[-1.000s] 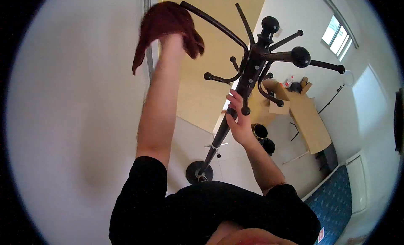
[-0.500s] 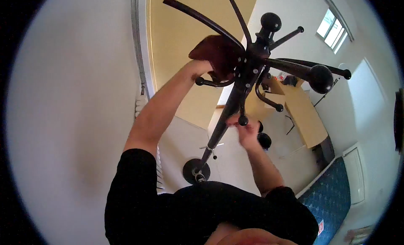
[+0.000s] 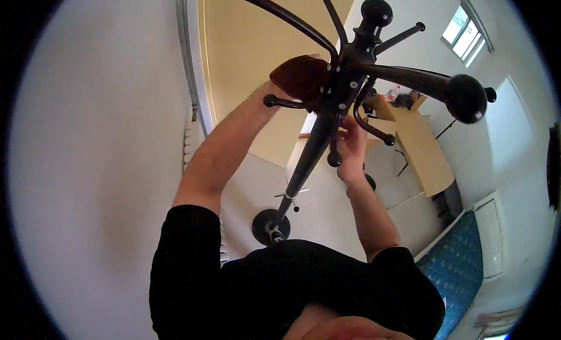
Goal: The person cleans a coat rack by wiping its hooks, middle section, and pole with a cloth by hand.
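A black coat rack [image 3: 310,150] with curved arms and ball-tipped hooks leans up toward me, its round base [image 3: 270,228] on the floor. My left hand [image 3: 279,90] is mostly hidden by a dark red cloth [image 3: 299,77], which it holds against the rack's left side, where the curved arms join the post. My right hand [image 3: 352,147] is raised beside the post, just under the hooks, with its fingers curled in at the rack. A hook and the post partly hide those fingertips.
A white wall fills the left, with a radiator [image 3: 190,144] low along it. Behind the rack stands a pale yellow door [image 3: 251,53]. A wooden desk [image 3: 429,159] with items on top and a blue mattress-like panel [image 3: 456,270] are at right.
My right hand has moved up along the post to the hooks. The cloth on my left hand has shifted slightly and changed shape. The rack's top appears higher and closer.
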Demonstrator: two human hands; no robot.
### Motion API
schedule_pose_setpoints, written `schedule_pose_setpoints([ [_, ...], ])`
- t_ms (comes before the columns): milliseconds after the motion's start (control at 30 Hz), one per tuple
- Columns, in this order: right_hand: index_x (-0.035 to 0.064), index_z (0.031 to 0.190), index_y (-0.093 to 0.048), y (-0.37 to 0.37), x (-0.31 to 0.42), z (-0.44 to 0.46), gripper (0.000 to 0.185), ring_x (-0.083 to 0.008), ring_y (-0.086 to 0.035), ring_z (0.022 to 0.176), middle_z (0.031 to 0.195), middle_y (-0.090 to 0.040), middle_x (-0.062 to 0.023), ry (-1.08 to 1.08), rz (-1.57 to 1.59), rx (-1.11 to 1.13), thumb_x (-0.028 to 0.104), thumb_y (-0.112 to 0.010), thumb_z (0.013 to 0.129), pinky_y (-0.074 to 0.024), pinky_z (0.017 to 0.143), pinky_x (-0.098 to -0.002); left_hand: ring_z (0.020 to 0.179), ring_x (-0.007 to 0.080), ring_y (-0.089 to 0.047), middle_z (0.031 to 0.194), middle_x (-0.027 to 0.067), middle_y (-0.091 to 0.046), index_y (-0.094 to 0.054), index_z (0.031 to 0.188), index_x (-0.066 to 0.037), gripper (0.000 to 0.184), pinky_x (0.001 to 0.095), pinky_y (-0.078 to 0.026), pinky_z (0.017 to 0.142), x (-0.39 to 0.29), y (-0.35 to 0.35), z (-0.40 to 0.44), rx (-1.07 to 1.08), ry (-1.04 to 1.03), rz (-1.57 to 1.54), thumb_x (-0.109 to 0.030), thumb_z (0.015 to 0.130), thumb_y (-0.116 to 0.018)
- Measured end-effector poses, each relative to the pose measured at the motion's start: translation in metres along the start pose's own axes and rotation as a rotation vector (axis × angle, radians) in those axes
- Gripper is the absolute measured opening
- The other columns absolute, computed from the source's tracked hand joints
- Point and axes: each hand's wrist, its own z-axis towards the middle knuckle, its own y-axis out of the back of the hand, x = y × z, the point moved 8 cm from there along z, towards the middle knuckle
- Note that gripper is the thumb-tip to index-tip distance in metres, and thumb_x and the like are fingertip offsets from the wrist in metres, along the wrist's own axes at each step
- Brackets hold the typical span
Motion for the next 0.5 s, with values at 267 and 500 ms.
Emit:
schedule_pose_setpoints([
  [267, 0.0019, 0.147, -0.038, -0.017, 0.021, -0.014, 0.064, -0.0205, -0.052, 0.127, 0.141, -0.052, -0.0124, 0.018, -0.118, 0.085, -0.007, -0.058, 0.087, -0.045, 0.099, -0.0346, 0.096, 0.0206, -0.07, 0.106, 0.0094, -0.072, -0.064, 0.115, -0.002, 0.033, 0.0319, -0.056, 0.086, -0.004, 0.002, 0.007, -0.092, -0.17, -0.199, -0.011, 0.084, -0.072],
  [500, 0.0022, 0.145, -0.043, -0.017, 0.024, -0.009, 0.063, -0.0216, -0.057, 0.122, 0.136, -0.057, -0.0109, -0.009, -0.226, 0.104, -0.007, -0.063, 0.085, -0.047, 0.097, -0.0356, 0.101, 0.0216, -0.066, 0.108, 0.0105, -0.07, -0.062, 0.118, -0.004, 0.036, 0.0367, -0.054, 0.092, 0.008, 0.04, -0.001, -0.131, 0.03, -0.554, -0.012, 0.084, -0.072],
])
